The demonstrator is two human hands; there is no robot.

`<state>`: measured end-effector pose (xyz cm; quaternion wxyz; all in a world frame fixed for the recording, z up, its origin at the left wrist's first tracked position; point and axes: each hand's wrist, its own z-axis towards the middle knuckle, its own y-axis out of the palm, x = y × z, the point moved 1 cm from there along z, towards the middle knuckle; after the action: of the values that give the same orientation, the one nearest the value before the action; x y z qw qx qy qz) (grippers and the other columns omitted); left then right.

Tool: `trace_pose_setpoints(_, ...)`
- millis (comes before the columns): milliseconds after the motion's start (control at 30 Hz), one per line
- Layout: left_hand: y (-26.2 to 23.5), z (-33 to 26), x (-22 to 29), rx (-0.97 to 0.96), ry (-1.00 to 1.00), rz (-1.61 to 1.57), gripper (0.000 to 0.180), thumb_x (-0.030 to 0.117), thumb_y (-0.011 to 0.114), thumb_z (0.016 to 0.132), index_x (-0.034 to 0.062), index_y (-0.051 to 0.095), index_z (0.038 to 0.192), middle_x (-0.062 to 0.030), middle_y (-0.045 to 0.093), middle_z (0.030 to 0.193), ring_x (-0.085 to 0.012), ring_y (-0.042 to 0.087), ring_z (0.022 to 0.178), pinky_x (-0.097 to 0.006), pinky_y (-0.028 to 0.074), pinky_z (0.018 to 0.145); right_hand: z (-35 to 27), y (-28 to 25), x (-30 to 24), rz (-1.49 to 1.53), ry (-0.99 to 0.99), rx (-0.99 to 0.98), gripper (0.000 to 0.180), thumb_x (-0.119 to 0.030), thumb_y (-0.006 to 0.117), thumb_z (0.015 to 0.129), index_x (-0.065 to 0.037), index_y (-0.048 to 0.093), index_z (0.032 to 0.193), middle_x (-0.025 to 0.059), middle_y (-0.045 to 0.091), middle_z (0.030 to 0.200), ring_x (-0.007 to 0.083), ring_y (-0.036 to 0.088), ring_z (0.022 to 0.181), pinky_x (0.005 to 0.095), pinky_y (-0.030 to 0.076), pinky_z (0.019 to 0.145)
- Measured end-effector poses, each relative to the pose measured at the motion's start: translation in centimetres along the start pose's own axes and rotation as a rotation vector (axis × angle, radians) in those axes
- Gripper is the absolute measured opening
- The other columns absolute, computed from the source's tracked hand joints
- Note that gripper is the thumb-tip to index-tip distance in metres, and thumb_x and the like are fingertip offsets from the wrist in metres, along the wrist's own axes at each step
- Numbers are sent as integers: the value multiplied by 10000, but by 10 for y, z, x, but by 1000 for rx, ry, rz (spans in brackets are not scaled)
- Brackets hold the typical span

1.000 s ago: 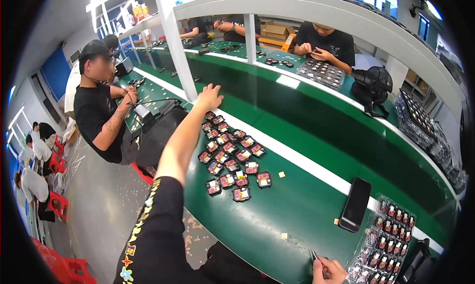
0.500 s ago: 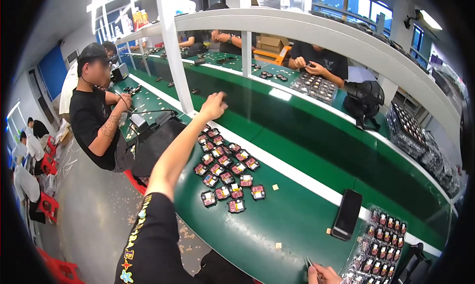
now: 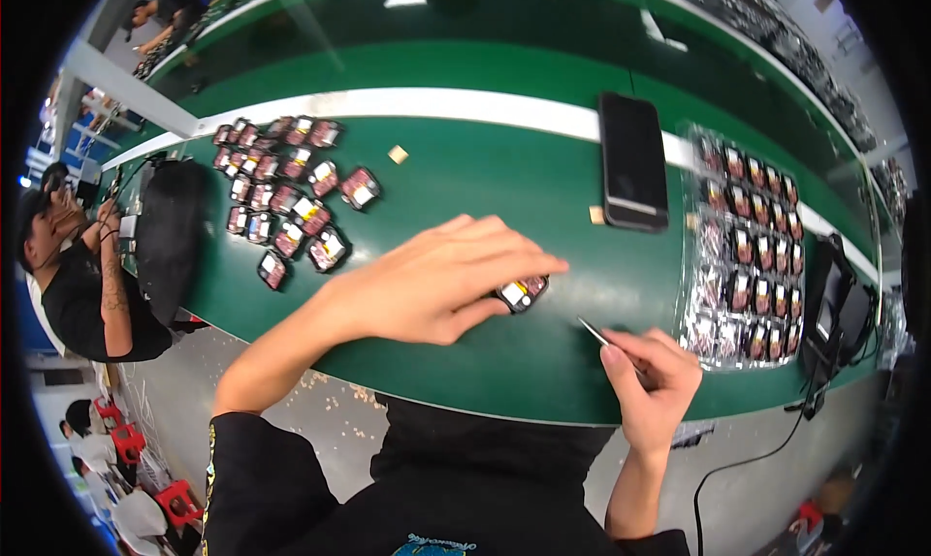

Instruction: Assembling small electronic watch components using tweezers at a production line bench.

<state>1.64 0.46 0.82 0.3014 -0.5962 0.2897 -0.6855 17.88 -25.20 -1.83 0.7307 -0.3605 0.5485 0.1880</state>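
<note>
Below-left of one black rectangular phone, the left hand partly covers one black-rimmed, reddish module — whether its fingers grip, I cannot tell; below the phone, the right hand pinches one slim silver metal tool.

Small black-rimmed module, reddish face with yellow and white patches, partly covered, over the green surface toward its near edge, slim silver pointed tool apart from it, tip toward the far-left corner
</note>
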Motion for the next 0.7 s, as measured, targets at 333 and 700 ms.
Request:
trace_pose_setpoints(333,21,-6,0,195,-76,160,605,260,978,770,94,773,1314,-62,674,1215,-286,621,1053,-407,473,927,-5,-1,0,8,-90,-11,181,40,869,892,33,855,1072,20,658,729,36,501,556,231,314,504)
trace_pose_setpoints(700,25,-4,5,87,-65,-3,546,290,961,810,60,815,1284,-44,738,1052,-203,649,881,-354,427,892,3,0,-1,14,-104,-87,171,40,864,873,26,856,1043,13,649,698,26,487,520,235,297,480)
